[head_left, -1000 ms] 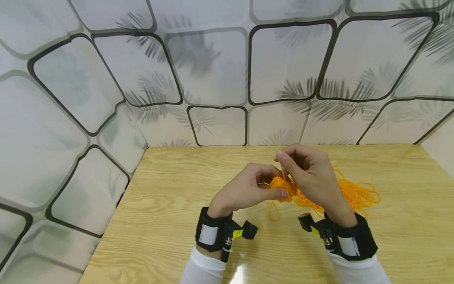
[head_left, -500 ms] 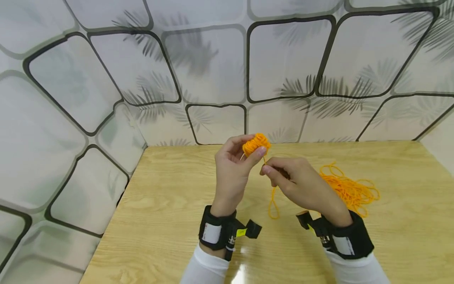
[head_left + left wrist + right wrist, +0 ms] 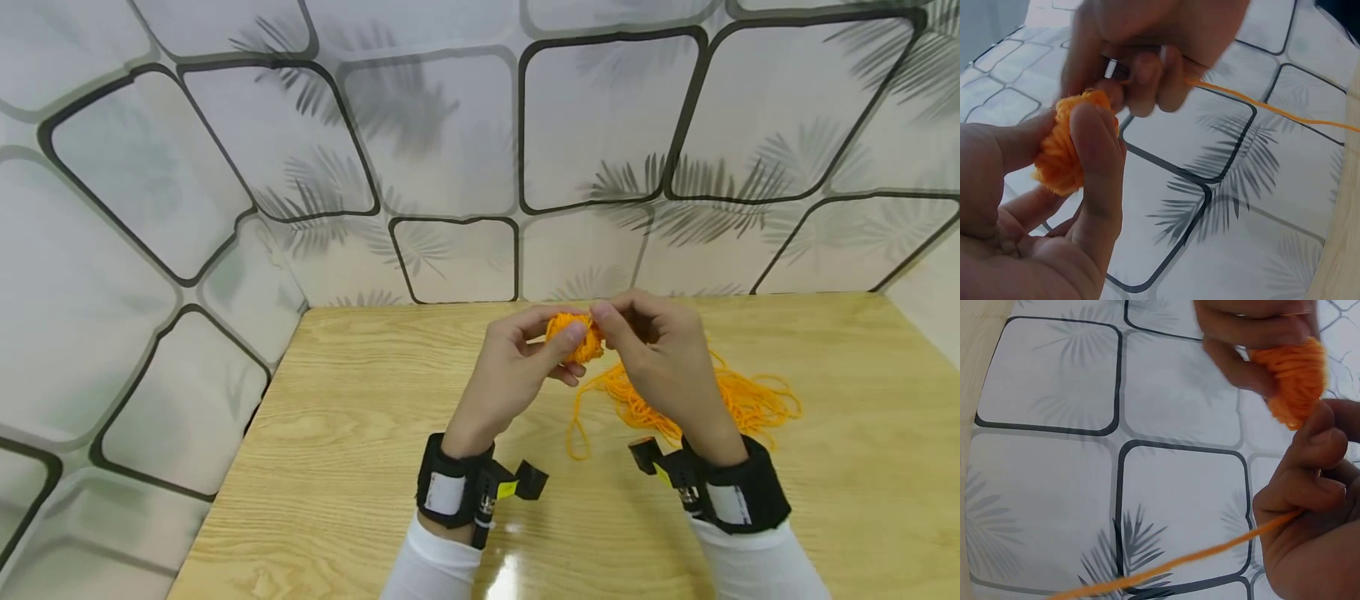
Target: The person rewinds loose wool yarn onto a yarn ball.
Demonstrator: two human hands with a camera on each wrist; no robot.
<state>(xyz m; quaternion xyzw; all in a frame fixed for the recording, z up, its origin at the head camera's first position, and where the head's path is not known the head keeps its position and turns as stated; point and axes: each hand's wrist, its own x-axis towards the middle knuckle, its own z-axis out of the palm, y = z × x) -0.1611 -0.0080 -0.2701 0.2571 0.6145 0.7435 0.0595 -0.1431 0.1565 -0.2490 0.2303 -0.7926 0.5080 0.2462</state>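
A small wound ball of orange yarn is held up over the table by my left hand, thumb on the near side and fingers behind. My right hand is right beside the ball, pinching the yarn strand at its edge. In the right wrist view that strand runs out from under the right hand's curled fingers. The left wrist view shows the ball wrapped in several layers, gripped between thumb and fingers, with the right fingertips close over its top.
A tangled heap of loose orange yarn lies on the wooden table behind and right of the right hand. One loop trails toward the near side. A patterned wall covering rises behind the table. Each wrist wears a black strap with a camera.
The ball first went up and left in the left hand, then came back right and tilted. The right hand dropped below the ball, then rose to its right side, still pinching the strand.
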